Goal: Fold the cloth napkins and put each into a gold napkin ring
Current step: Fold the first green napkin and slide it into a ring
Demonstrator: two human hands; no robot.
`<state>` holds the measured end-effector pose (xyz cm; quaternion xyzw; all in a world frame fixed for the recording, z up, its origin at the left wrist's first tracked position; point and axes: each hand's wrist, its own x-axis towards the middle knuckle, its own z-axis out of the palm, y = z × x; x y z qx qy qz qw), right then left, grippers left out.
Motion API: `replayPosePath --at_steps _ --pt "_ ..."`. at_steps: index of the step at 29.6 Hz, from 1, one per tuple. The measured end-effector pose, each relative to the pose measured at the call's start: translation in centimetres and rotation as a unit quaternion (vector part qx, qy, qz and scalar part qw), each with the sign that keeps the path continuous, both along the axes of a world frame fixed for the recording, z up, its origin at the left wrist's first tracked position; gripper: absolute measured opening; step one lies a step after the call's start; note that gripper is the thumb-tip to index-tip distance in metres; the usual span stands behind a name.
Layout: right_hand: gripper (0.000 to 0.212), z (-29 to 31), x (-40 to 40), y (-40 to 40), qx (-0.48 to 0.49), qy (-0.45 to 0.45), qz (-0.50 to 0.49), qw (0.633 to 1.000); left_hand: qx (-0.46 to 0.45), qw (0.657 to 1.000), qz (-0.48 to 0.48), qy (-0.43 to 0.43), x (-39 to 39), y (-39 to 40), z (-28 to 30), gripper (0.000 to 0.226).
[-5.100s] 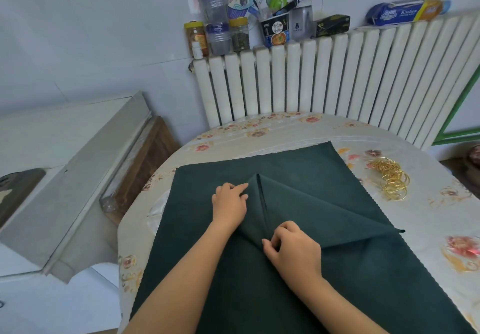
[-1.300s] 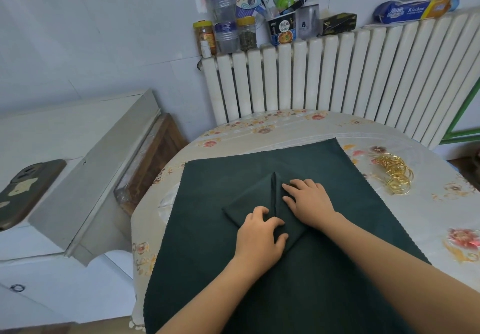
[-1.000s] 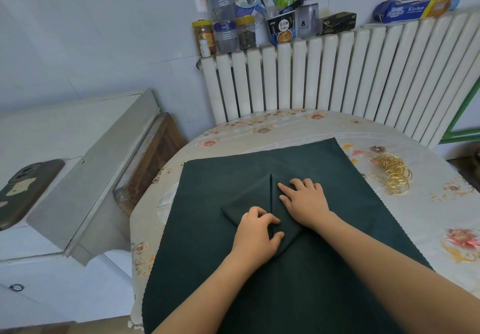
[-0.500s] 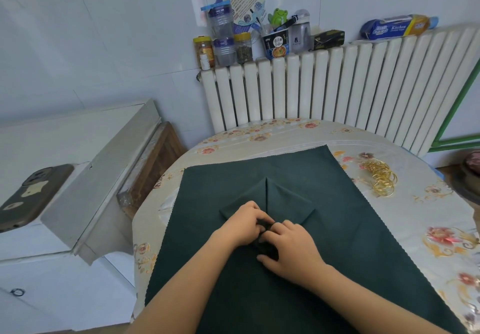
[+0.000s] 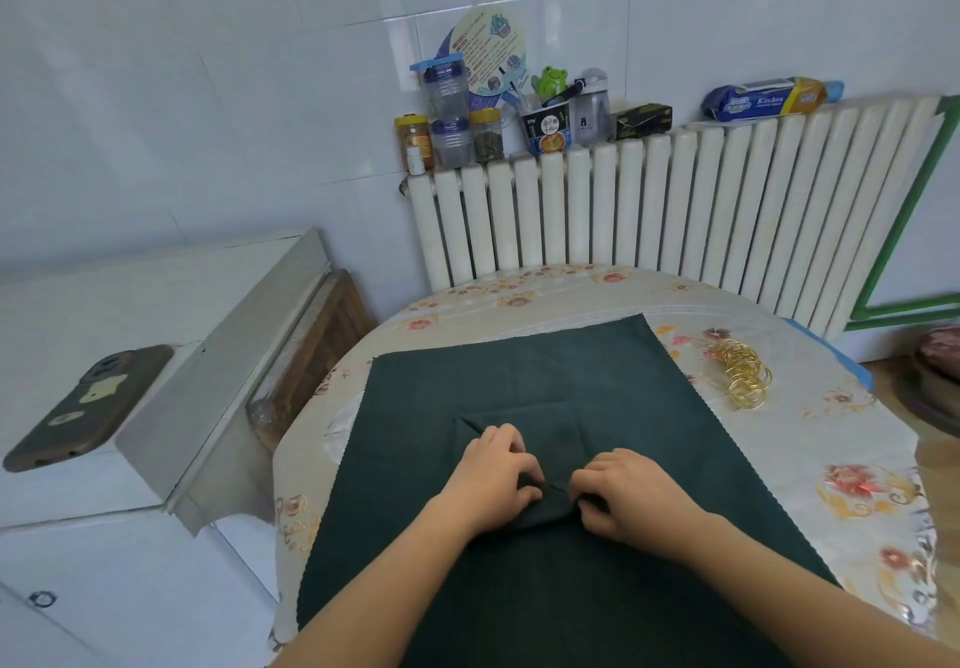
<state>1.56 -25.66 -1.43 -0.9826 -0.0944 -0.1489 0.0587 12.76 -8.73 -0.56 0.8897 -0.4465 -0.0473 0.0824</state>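
You had both hands down on the folded napkin, the small dark green bundle lying on top of the spread green cloth that covered the near half of the table. Your left hand curled its fingers over the bundle's left side, and your right hand pinched a fold at its near right edge, so both were clamped on fabric, with a short ridge of cloth raised between them. The bundle's long axis ran roughly left to right across the cloth, its far edge lying just beyond your knuckles. The gold napkin rings sat in 1 loose pile on the table just off the cloth's far right corner, well apart from the bundle and on your right hand's side. Judged from that, the folding looked unfinished and no ring was in use; the right hand was the nearer one for fetching a ring, while the left could pin the bundle.
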Motion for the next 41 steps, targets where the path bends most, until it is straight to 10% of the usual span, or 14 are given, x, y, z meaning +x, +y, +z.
replayPosePath --at_steps 5,20,31,41 --pt "0.021 0.4 -0.7 -1.8 0.027 0.108 0.008 0.994 -0.007 0.999 -0.034 0.023 -0.7 -0.2 -1.4 0.024" --pt "0.015 -3.1 -2.3 0.5 0.116 -0.021 -0.082 0.990 -0.110 0.963 0.009 0.245 -0.7 1.7 -1.5 0.009" --pt "0.017 -2.3 -1.2 1.1 0.195 0.047 -0.179 0.963 0.164 0.935 -0.025 0.313 2.0 4.6 1.5 0.088" --pt "0.009 -2.7 -2.1 2.2 0.272 -0.012 -0.206 0.940 -0.014 0.925 0.138 0.353 1.3 4.2 -0.1 0.055"
